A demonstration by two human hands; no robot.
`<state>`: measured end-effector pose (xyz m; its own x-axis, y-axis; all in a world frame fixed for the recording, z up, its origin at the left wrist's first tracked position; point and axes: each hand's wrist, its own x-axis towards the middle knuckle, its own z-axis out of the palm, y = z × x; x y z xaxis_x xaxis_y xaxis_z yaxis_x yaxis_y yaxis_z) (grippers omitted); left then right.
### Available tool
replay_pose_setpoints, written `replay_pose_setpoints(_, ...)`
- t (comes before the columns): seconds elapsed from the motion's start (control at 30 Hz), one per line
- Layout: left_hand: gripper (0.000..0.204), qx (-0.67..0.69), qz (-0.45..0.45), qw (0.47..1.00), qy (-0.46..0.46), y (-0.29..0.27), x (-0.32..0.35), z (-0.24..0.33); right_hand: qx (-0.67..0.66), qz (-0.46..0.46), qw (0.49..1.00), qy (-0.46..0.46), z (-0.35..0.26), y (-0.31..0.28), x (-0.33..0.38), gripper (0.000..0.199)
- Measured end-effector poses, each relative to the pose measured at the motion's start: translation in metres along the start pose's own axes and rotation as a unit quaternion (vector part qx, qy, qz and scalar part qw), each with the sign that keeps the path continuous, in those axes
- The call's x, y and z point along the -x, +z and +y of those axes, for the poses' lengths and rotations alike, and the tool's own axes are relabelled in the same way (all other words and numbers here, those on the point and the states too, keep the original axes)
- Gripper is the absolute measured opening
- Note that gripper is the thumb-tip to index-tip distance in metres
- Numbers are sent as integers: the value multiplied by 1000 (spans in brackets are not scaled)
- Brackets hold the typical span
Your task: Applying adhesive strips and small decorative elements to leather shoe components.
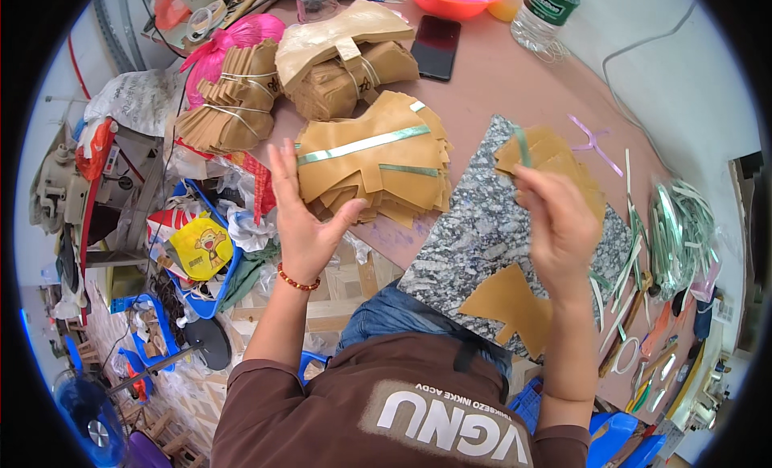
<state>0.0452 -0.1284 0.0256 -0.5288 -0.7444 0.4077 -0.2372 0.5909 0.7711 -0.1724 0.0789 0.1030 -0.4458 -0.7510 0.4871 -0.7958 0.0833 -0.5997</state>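
My left hand (310, 227) is open, its fingers spread beside the left edge of a fanned stack of tan leather-like cut pieces (338, 162). Shiny green strips (366, 145) lie across the top of that stack. My right hand (563, 227) is closed in a pinch on one end of a short green strip (523, 146). Beyond its fingertips, a second overlapping stack of tan pieces (567, 166) sits on a speckled grey stone slab (450, 243). A single tan piece (511, 303) lies on the slab's near part, partly hidden by my right forearm.
Tied bundles of tan pieces (233, 102) and a black phone (435, 48) are at the back of the table. A water bottle (543, 18) stands far right. Hanks of green strips (675, 235), scissors and tools line the right side. A blue crate (211, 303) stands left.
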Motion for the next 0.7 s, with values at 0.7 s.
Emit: replay_pose_setpoints(0.7, 36, -83, -122, 947, 286, 21, 13, 64, -141, 97, 890, 423, -8, -97, 163, 10)
